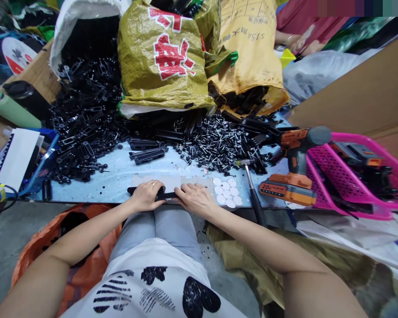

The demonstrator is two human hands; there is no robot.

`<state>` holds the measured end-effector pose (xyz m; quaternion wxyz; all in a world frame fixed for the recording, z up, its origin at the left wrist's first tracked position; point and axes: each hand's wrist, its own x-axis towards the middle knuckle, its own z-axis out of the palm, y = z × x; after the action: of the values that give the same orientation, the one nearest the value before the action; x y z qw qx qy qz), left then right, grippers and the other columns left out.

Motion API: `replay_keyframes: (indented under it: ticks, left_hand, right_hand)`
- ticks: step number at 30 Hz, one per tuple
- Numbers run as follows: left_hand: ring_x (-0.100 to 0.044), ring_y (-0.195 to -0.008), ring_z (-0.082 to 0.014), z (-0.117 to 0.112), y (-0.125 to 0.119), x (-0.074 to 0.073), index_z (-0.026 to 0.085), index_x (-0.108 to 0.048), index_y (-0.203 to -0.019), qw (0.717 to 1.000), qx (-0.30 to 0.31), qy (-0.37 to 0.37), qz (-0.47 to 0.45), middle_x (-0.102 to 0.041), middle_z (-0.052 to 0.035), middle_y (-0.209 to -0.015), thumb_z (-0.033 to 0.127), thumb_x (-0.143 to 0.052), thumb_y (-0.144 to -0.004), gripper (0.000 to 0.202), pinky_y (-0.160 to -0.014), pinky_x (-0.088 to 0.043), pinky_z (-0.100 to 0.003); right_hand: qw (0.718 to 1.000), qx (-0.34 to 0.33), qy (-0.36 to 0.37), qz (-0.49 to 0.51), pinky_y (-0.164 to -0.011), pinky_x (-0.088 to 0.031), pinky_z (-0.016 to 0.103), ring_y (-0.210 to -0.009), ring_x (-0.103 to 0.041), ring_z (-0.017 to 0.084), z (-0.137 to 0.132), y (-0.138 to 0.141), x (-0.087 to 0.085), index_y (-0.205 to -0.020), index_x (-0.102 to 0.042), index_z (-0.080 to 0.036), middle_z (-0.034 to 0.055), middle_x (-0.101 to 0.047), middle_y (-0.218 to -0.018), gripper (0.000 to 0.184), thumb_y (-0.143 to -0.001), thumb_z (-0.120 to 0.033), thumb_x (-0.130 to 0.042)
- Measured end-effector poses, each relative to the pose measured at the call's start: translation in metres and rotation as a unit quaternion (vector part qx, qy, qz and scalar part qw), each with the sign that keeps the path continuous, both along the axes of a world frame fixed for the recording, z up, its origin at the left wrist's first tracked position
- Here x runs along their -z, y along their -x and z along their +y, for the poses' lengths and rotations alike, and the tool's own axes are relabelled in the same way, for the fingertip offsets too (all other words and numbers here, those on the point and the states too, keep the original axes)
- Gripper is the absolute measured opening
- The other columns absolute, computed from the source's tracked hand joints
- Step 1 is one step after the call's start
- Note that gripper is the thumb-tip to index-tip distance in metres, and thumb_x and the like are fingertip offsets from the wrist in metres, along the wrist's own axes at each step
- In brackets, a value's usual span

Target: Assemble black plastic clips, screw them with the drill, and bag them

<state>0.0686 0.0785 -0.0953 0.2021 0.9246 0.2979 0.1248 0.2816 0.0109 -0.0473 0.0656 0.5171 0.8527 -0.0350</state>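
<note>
At the front edge of the blue table, my left hand has its fingers closed round a long black plastic part. From the other end, my right hand grips the same part, fingers bent over it. My fingers cover much of it, so its full shape is hidden. Beneath lies a grey plate. Just right of my right hand are several white round discs. A hammer with a black handle lies beyond them, its handle over the table edge.
Black clip-like parts and short metal pins with black heads lie heaped behind. Sacks spill more parts. An orange cordless drill stands right, beside a pink basket. A blue tray sits left. Another person's hands show far right.
</note>
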Motion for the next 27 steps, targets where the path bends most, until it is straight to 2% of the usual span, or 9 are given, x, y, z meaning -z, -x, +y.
replay_keyframes:
  ticks: [3, 7, 11, 14, 16, 19, 22, 24, 27]
  left_hand:
    - [-0.060, -0.091, -0.0227, -0.002, 0.003, 0.003, 0.018, -0.052, -0.104, 1.000, -0.002, -0.011, -0.010, -0.062, -0.0090, -0.098, 0.046, -0.057, -0.081, 0.036, -0.077, -0.047, -0.032]
    - [-0.061, -0.085, -0.0223, 0.000, 0.003, 0.000, 0.018, -0.054, -0.103, 1.000, -0.015, 0.001, 0.014, -0.062, -0.0079, -0.092, 0.056, -0.057, -0.079, 0.045, -0.074, -0.047, -0.032]
    - [-0.057, -0.101, -0.0250, 0.022, -0.031, -0.007, 0.018, -0.053, -0.113, 0.998, 0.025, 0.042, 0.032, -0.061, -0.0105, -0.105, 0.054, -0.050, -0.085, 0.046, -0.086, -0.045, -0.035]
    - [-0.055, -0.107, -0.0232, 0.053, -0.085, -0.009, 0.015, -0.053, -0.117, 0.997, -0.044, 0.052, 0.035, -0.059, -0.0129, -0.113, 0.031, -0.038, -0.094, 0.032, -0.092, -0.041, -0.036]
    - [-0.057, -0.105, -0.0248, 0.073, -0.121, -0.009, 0.010, -0.056, -0.112, 0.989, -0.121, 0.064, 0.055, -0.058, -0.0171, -0.114, 0.020, -0.038, -0.092, 0.028, -0.091, -0.042, -0.036]
    - [-0.060, -0.098, -0.0261, 0.090, -0.150, -0.011, 0.006, -0.061, -0.101, 0.983, -0.153, 0.079, 0.060, -0.060, -0.0197, -0.106, 0.011, -0.044, -0.087, 0.022, -0.085, -0.045, -0.036]
    - [-0.061, -0.096, -0.0240, 0.086, -0.124, -0.016, 0.007, -0.061, -0.103, 0.985, -0.154, 0.068, 0.041, -0.060, -0.0169, -0.104, 0.012, -0.049, -0.086, 0.021, -0.085, -0.046, -0.034]
    - [-0.060, -0.093, -0.0202, 0.072, -0.081, -0.018, 0.010, -0.059, -0.108, 0.986, -0.160, 0.044, -0.003, -0.059, -0.0136, -0.107, 0.015, -0.051, -0.086, 0.024, -0.086, -0.046, -0.032]
    - [-0.060, -0.078, -0.0141, 0.041, -0.006, -0.015, 0.014, -0.059, -0.106, 0.967, -0.191, -0.049, -0.163, -0.060, -0.0080, -0.097, 0.019, -0.051, -0.087, 0.021, -0.078, -0.050, -0.029]
  right_hand:
    - [1.000, -0.012, -0.009, 0.008, -0.065, -0.028, 0.030, -0.079, -0.057, 0.019, 0.004, 0.002, -0.003, -0.102, -0.056, -0.018, 0.0100, -0.061, -0.090, 0.039, -0.098, -0.044, -0.026]
    - [0.999, -0.034, 0.010, 0.028, -0.067, -0.030, 0.029, -0.077, -0.058, 0.018, 0.015, -0.011, 0.005, -0.099, -0.057, -0.018, 0.0089, -0.062, -0.088, 0.040, -0.097, -0.047, -0.031]
    - [0.997, -0.002, 0.042, 0.063, -0.072, -0.034, 0.028, -0.088, -0.059, 0.020, 0.027, -0.037, 0.019, -0.098, -0.061, -0.019, 0.0077, -0.065, -0.094, 0.040, -0.092, -0.052, -0.041]
    - [0.989, 0.118, 0.015, 0.089, -0.080, -0.037, 0.028, -0.098, -0.058, 0.021, 0.044, -0.051, 0.027, -0.107, -0.060, -0.018, 0.0094, -0.065, -0.104, 0.037, -0.095, -0.044, -0.039]
    - [0.965, 0.249, -0.007, 0.083, -0.079, -0.040, 0.029, -0.097, -0.059, 0.022, 0.062, -0.052, 0.033, -0.113, -0.057, -0.016, 0.0114, -0.064, -0.105, 0.037, -0.096, -0.041, -0.035]
    - [0.924, 0.376, 0.001, 0.069, -0.076, -0.043, 0.032, -0.093, -0.062, 0.025, 0.087, -0.047, 0.042, -0.117, -0.052, -0.016, 0.0138, -0.065, -0.105, 0.036, -0.094, -0.040, -0.039]
    - [0.916, 0.379, 0.012, 0.129, -0.078, -0.045, 0.034, -0.088, -0.063, 0.024, 0.092, -0.043, 0.049, -0.109, -0.057, -0.016, 0.0112, -0.067, -0.095, 0.026, -0.088, -0.029, -0.048]
    - [0.909, 0.336, -0.005, 0.245, -0.077, -0.048, 0.032, -0.080, -0.064, 0.020, 0.080, -0.040, 0.050, -0.105, -0.060, -0.017, 0.0069, -0.068, -0.085, 0.024, -0.084, -0.026, -0.052]
    - [0.877, 0.219, -0.035, 0.427, -0.072, -0.052, 0.027, -0.073, -0.065, 0.016, 0.049, -0.028, 0.053, -0.103, -0.061, -0.017, 0.0039, -0.068, -0.081, 0.026, -0.084, -0.034, -0.054]
